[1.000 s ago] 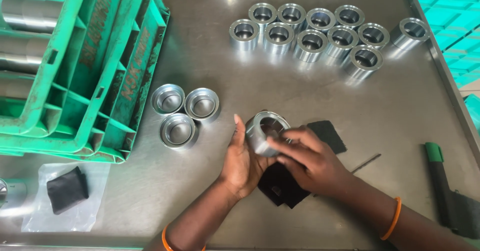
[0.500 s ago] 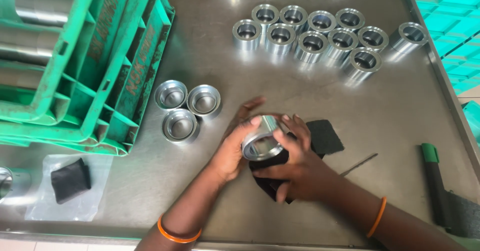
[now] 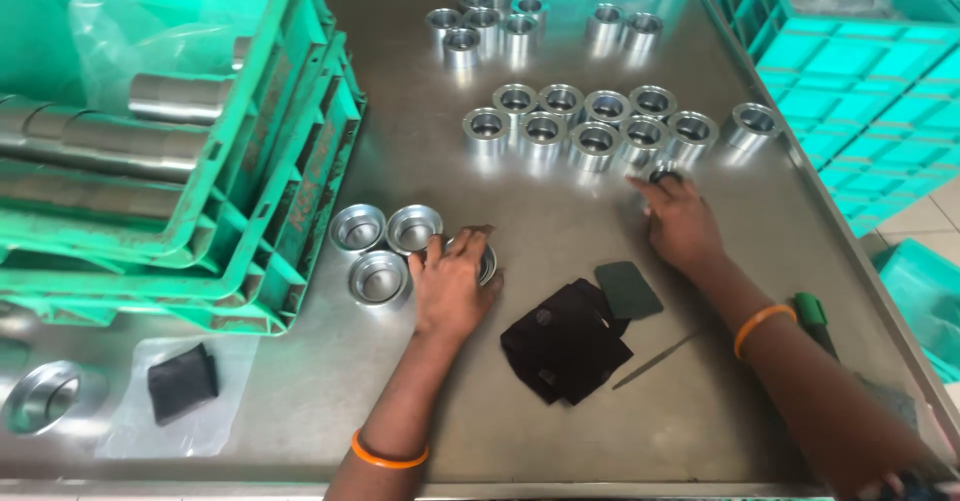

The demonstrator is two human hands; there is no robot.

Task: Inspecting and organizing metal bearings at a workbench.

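My left hand lies palm-down over a shiny metal ring that rests on the steel table. The fingers grip its top. This ring sits right next to three similar cup-shaped rings. My right hand is stretched toward the far side, fingers spread, with nothing in it. Its fingertips are just in front of a two-row cluster of several metal rings. Another group of rings stands farther back.
Stacked green crates holding steel cylinders fill the left. Teal crates stand on the right. A black cloth, a dark green pad, a thin file and a green-handled tool lie near me. A plastic bag lies front left.
Both hands held one ring above the black cloth before. My left hand has since carried it left down to the three rings, and my right hand has let go and reached toward the far cluster.
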